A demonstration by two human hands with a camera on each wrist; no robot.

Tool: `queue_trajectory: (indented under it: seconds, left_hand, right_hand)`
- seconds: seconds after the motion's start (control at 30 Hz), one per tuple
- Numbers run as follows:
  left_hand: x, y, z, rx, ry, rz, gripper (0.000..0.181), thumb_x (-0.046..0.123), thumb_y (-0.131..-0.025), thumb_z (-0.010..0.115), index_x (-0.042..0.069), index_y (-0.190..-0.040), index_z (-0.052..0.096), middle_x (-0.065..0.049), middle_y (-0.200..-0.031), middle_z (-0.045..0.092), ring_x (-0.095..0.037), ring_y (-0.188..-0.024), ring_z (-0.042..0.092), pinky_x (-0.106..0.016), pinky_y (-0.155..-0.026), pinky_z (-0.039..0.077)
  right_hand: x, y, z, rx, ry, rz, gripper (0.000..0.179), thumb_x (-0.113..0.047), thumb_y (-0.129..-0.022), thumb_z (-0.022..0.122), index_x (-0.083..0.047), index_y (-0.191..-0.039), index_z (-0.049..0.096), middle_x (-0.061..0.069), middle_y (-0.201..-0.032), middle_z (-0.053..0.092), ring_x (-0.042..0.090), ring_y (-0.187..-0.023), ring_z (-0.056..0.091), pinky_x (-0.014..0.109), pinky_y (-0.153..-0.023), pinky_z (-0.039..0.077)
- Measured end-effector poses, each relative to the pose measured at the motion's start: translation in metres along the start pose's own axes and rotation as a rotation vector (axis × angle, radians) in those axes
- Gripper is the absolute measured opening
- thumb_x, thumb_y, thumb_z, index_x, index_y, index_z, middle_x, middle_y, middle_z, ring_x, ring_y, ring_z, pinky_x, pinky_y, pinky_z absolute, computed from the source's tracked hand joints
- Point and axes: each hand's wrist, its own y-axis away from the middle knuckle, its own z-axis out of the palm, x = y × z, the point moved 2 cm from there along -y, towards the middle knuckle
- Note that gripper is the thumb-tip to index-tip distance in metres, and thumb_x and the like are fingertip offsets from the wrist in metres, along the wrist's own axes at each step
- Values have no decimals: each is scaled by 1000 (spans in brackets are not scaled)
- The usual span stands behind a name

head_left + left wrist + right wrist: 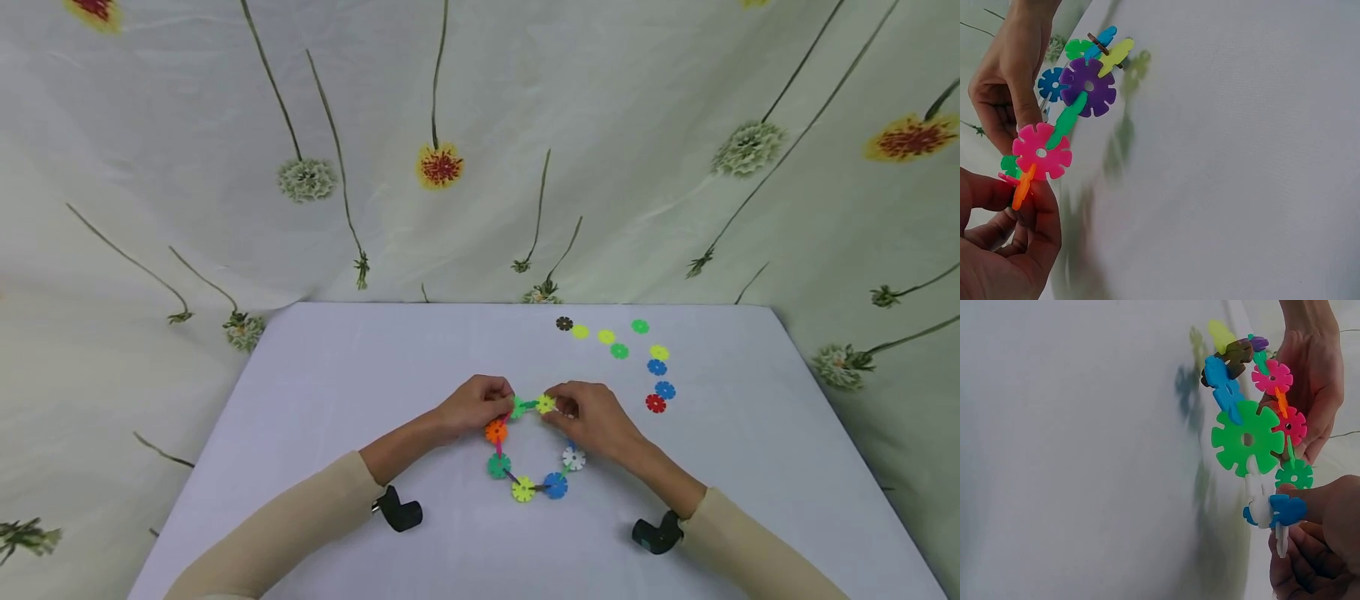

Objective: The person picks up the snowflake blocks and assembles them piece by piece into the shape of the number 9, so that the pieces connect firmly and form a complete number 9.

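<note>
Both hands hold a ring of interlocking plastic snowflake discs over the white table (pixel 360 358). My left hand (pixel 474 408) pinches the ring at its upper left, by a green disc (pixel 518 408) and above an orange disc (pixel 496 431). At the upper right, my right hand (pixel 596 417) pinches it beside a yellow disc (pixel 545 404). A white disc (pixel 573 458) and a blue disc (pixel 556 485) form the lower right. Pink (pixel 1041 152) and purple (pixel 1089 86) discs show edge to edge in the left wrist view. Fingers partly hide the gripped pieces.
Loose discs lie flat behind and right of the hands, among them a black disc (pixel 564 323), a green disc (pixel 640 327) and a red disc (pixel 656 403). A flower-print cloth (pixel 480 225) hangs behind the table's far edge. Black devices (pixel 402 512) hang at both wrists.
</note>
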Motion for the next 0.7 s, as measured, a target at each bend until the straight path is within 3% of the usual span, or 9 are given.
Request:
queue_trajectory:
  seconds: [0.27,0.47,0.57,0.7]
  left_hand:
    - [5,-2,0,-22,-90,10,15,17,-106,62,5,-105,70,2,-84,64,-12,-76,56,-25,-76,47]
    - [0,-4,0,-85,-29,36,16,19,-107,59,5,-109,67,2,-84,63,-12,-74,57,-24,-73,49]
    - [2,-4,3,-108,-22,90,20,23,-109,58,6,-114,65,0,-85,59,-13,-74,57,-24,-74,50]
    - [5,-8,8,-76,-79,182,21,26,-109,59,7,-114,68,-2,-87,61,-11,-79,56,-24,-80,49]
  right_hand:
    - [-2,1,0,-19,68,-36,32,-20,-94,84,-10,-124,79,-6,-87,69,9,-80,56,22,-73,51]
    - [-1,3,-3,25,-4,-26,33,-21,-93,85,-14,-124,79,-5,-96,73,10,-87,62,23,-80,55]
    - [-1,4,-4,38,-26,-38,33,-20,-92,86,-17,-124,78,-6,-100,75,9,-90,63,24,-82,56]
    - [-3,3,-2,38,-54,-76,36,-20,-92,87,-18,-126,77,-8,-99,75,8,-90,64,25,-82,56]
